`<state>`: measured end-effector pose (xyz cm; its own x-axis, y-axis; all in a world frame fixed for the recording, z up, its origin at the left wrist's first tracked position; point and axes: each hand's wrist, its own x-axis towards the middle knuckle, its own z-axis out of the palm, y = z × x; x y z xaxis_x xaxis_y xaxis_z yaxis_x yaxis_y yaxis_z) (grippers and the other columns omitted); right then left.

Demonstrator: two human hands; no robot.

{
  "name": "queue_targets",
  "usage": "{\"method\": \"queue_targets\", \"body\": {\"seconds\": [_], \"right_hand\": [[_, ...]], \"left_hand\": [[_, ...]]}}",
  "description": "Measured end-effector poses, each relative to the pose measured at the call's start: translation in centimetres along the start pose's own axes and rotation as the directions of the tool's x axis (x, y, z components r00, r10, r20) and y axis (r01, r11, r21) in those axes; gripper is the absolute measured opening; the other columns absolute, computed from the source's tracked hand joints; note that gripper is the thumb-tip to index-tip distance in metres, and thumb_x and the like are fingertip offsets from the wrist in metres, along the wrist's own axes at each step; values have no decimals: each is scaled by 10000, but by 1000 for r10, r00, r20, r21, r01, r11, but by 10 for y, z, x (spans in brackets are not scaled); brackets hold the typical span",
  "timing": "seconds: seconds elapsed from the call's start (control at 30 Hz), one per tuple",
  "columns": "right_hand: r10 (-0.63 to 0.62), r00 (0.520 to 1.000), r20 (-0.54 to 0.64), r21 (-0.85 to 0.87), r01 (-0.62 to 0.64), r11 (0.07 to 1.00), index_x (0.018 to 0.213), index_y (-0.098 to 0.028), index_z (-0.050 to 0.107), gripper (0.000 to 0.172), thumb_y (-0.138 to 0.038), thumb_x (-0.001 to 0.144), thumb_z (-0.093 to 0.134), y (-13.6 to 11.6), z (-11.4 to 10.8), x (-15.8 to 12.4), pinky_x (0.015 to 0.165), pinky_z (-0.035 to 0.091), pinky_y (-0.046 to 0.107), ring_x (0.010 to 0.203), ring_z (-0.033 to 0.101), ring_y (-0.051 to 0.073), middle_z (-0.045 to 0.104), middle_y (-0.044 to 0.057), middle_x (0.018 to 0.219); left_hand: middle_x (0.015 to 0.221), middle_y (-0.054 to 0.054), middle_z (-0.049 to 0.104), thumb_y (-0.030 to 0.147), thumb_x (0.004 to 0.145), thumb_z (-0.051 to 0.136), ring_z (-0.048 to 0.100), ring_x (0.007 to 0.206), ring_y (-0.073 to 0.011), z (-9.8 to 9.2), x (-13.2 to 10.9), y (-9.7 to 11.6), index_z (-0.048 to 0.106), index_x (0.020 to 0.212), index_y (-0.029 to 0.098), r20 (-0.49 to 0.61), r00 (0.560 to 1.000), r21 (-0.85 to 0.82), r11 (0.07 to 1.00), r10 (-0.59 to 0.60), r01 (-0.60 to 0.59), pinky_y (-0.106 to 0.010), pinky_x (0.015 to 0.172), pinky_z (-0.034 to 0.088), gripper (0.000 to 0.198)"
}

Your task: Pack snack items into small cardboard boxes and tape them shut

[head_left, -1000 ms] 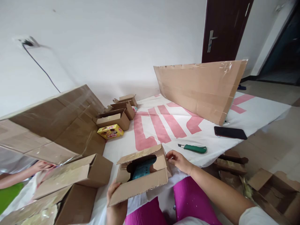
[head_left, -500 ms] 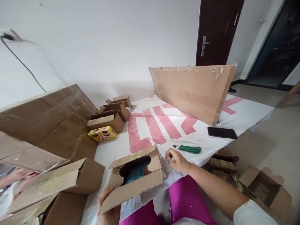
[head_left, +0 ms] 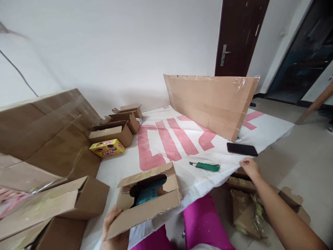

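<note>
At our 6 o'clock, our left hand (head_left: pixel 112 227) grips the near corner of the open cardboard box (head_left: pixel 152 205), which has a teal item (head_left: pixel 148 191) inside. Our right hand (head_left: pixel 249 167) rests loosely open and empty on the white sheet (head_left: pixel 270 130) edge at 3 o'clock. It is just below the black phone (head_left: pixel 241 149), with the green knife (head_left: pixel 205 166) at its 9 o'clock.

Plain brown cardboard box (head_left: pixel 148 208), a teal object (head_left: pixel 148 192) showing through its opening. White sheet (head_left: pixel 267 130) printed with broad pink strokes. Knife (head_left: pixel 208 167) with a green handle; glossy black phone (head_left: pixel 241 149); yellow carton (head_left: pixel 106 148) with red and white markings. Pale tan cardboard panel (head_left: pixel 210 102), streaked with clear tape. Magenta trousers (head_left: pixel 205 225). Dark brown door (head_left: pixel 239 34) against a white wall (head_left: pixel 117 45).
</note>
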<state>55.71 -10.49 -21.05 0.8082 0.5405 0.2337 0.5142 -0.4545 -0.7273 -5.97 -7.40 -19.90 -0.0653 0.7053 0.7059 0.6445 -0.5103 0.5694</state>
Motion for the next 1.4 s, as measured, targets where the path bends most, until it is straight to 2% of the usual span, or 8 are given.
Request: {"method": "queue_targets", "body": {"seconds": [0.23,0.43,0.63,0.7,0.87,0.97,1.23,1.4], "right_hand": [[-164,986,-38,-155,156,976,606,-274,520,175,-396,536,624,-16,4,-1,810,362,557,1008,508,414,603,181,805],[-711,699,-70,8,713,701,789,-266,578,157,-413,763,531,-94,27,-42,861,418,477,902,597,308,664,141,884],[-789,594,157,458,664,591,943,-243,606,223,-428,882,498,-202,31,-102,782,509,332,852,633,198,668,54,933],[-830,476,289,556,622,551,1037,-250,602,240,-409,912,473,-239,30,-114,829,512,331,940,633,195,667,60,1029],[-875,-17,483,707,597,379,1188,-264,550,289,-272,932,415,-321,39,-136,1001,449,410,1155,557,203,618,70,1207],[-809,-198,553,728,588,353,1187,-236,551,334,-163,880,442,-346,50,-145,997,449,411,1125,572,200,642,66,1166],[-854,-159,495,710,641,292,969,-209,588,181,-123,856,476,-337,61,-151,790,487,344,847,601,181,640,43,885],[-911,-183,370,741,649,171,970,-216,553,181,-116,895,423,-321,66,-152,774,480,338,853,586,181,634,51,898]], "left_hand": [[1259,-132,552,311,726,723,589,1110,-306,-1,-17,30,567,1030,222,26,997,-39,997,-67,68,-444,861,505,353],[1344,-149,464,213,778,662,534,1209,-301,0,-33,48,539,1117,242,59,994,-70,993,-95,100,-439,895,497,362],[1345,-142,467,145,772,623,548,1194,-300,-3,-31,56,564,1088,238,113,987,-64,990,-116,124,-414,881,505,335],[1346,-141,456,114,771,600,538,1207,-296,-3,-29,57,548,1095,236,127,987,-62,992,-103,111,-403,882,505,349],[1318,-130,426,66,793,517,544,1183,-255,-5,-21,67,481,1100,239,161,983,-33,995,-85,91,-385,872,507,354],[1296,-122,431,55,807,475,564,1143,-235,-7,-17,72,449,1110,243,178,981,-39,995,-82,90,-379,856,512,357],[1277,-127,500,163,913,434,589,1108,-235,-14,-14,63,491,1141,246,230,970,-98,990,-74,99,-380,851,518,249],[968,-56,634,277,981,366,641,856,-165,-22,22,51,341,1342,258,75,983,-285,941,-169,184,-335,767,535,362]]}}
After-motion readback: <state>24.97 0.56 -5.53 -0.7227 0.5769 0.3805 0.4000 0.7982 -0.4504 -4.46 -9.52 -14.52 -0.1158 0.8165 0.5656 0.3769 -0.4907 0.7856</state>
